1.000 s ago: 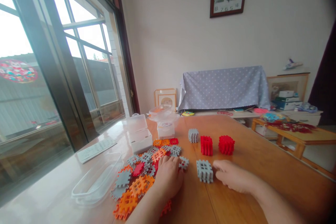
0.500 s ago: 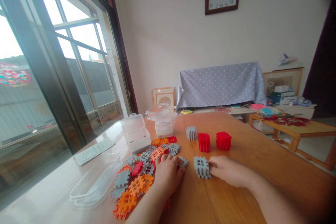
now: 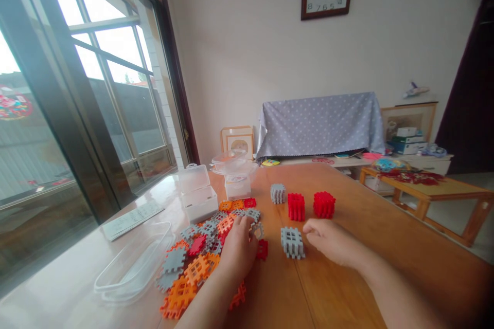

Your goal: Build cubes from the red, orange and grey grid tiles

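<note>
My left hand (image 3: 236,251) lies on a loose pile of grey, orange and red waffle tiles (image 3: 193,264). Its fingertips pinch a grey tile (image 3: 257,229) at the pile's right edge, tilted up off the table. A red tile (image 3: 263,249) lies bare just beside the hand. My right hand (image 3: 329,242) rests on the wooden table (image 3: 347,298) with fingers curled and nothing in them, a small gap to the right of an assembled grey cube (image 3: 292,242). Farther back stand a smaller grey cube (image 3: 278,193) and two red cubes (image 3: 296,206) (image 3: 324,204).
A clear plastic tray (image 3: 131,267) lies left of the pile, with a printed sheet (image 3: 129,220) behind it. An open white box (image 3: 196,198) and a clear lidded container (image 3: 233,172) stand at the back. A low wooden table (image 3: 424,190) is off to the right.
My left hand has closed on a grey tile and tipped it up, uncovering a red tile. My right hand has drawn slightly away from the grey cube. The view has shifted a little to the right.
</note>
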{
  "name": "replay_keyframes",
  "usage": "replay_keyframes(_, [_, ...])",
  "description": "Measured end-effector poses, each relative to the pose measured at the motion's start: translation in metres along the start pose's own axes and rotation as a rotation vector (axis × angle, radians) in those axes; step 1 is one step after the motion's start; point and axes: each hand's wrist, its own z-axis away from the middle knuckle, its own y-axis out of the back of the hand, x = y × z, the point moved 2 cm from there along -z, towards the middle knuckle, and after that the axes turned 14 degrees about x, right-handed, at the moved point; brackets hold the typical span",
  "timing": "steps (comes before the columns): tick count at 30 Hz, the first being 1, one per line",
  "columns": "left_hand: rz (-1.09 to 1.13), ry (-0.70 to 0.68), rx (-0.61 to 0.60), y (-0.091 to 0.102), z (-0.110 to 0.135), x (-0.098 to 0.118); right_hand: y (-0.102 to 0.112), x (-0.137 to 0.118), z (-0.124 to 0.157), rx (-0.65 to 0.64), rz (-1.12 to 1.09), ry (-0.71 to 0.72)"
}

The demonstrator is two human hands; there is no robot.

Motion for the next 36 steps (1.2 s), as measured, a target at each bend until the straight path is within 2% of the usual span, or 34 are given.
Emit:
replay_keyframes(2, [0.068,0.021,0.028,-0.002,-0.001,0.000,0.002,-0.002,-0.001,0.039,-0.017,0.001])
replay_keyframes(4, [0.216,0.111,0.039,-0.004,-0.002,-0.001,0.005,-0.005,-0.003,0.101,-0.032,0.005])
replay_keyframes(8, [0.723,0.420,0.016,-0.007,-0.002,-0.002,0.013,-0.017,-0.002,0.294,-0.126,0.067])
replay_keyframes(11, [1.016,0.544,-0.052,-0.005,-0.001,0.004,0.016,-0.033,0.006,0.351,-0.276,0.141])
replay_keyframes(14, [1.200,0.573,-0.153,-0.002,0.003,0.014,0.012,-0.050,0.017,0.266,-0.419,0.177])
replay_keyframes(18, [1.306,0.560,-0.265,0.003,0.008,0.029,0.002,-0.064,0.028,0.044,-0.610,0.165])
replay_keyframes(21, [1.346,0.568,-0.281,0.007,0.011,0.039,-0.005,-0.067,0.032,-0.082,-0.672,0.173])
replay_keyframes(27, [1.380,0.627,-0.207,0.010,0.016,0.051,-0.004,-0.072,0.035,-0.154,-0.753,0.114])
replay_keyframes(33, [1.337,0.624,-0.153,0.013,0.017,0.054,-0.007,-0.080,0.041,-0.211,-0.807,0.082])
replay_keyframes(36, [1.342,0.630,-0.151,0.014,0.018,0.056,-0.009,-0.080,0.040,-0.167,-0.864,0.073])
